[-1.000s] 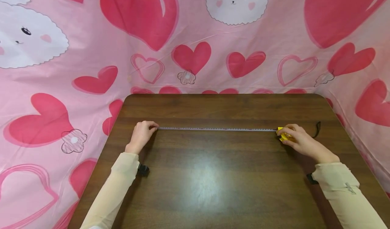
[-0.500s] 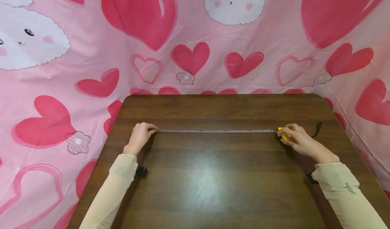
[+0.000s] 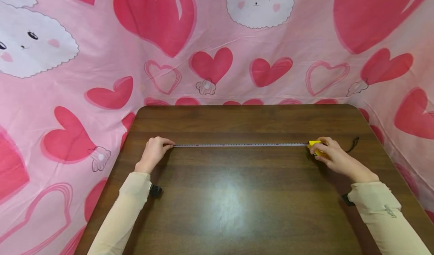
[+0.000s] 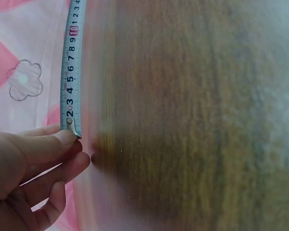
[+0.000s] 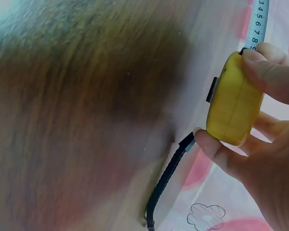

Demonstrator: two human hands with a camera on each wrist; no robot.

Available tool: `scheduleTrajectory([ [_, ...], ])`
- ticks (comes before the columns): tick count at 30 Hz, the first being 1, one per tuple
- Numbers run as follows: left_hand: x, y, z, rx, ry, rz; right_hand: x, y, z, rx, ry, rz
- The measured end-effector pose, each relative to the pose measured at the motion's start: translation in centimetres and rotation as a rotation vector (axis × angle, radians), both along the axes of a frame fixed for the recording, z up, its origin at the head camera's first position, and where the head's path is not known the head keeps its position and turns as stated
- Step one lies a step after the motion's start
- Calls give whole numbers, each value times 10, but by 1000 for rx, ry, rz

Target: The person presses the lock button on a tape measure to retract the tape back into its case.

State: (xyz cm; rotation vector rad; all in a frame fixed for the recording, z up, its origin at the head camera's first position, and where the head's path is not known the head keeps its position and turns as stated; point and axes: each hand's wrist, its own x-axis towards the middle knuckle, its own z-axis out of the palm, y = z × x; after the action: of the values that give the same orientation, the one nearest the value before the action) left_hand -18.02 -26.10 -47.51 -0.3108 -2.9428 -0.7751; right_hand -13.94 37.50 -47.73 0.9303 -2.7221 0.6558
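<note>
A tape measure [image 3: 315,145] with a yellow case is in my right hand [image 3: 333,157], gripped between thumb and fingers. Its silver-white blade [image 3: 240,145] runs straight across the far half of the table to my left hand [image 3: 153,153]. There the thumb and fingertips pinch the metal end hook, close to the 2 mark on the blade [image 4: 71,72] in the left wrist view. In the right wrist view the yellow case [image 5: 233,101] stands on edge in the fingers, and a black wrist strap [image 5: 164,180] trails from it.
The brown wood-grain table [image 3: 223,194] has rounded far corners and a bright light reflection near its middle. A pink cloth [image 3: 217,32] with hearts and white faces hangs behind and along both sides. Dark wrist cameras sit under both sleeves.
The left hand has shifted slightly left and nearer, still pinching the blade's end. The right hand and case stay nearly in place. The cloth on the left has shifted a little.
</note>
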Motion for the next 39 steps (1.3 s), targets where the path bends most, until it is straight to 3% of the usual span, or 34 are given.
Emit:
scheduleTrajectory([
  [8,0,-2,-1,3,4,-3,3,0,5,8,-135,-52],
  [29,2,2,3,17,-23,9,10,3,9,45,-162,-81],
  [39,2,7,5,52,-25,-17,10,1,11,47,-183,-87],
])
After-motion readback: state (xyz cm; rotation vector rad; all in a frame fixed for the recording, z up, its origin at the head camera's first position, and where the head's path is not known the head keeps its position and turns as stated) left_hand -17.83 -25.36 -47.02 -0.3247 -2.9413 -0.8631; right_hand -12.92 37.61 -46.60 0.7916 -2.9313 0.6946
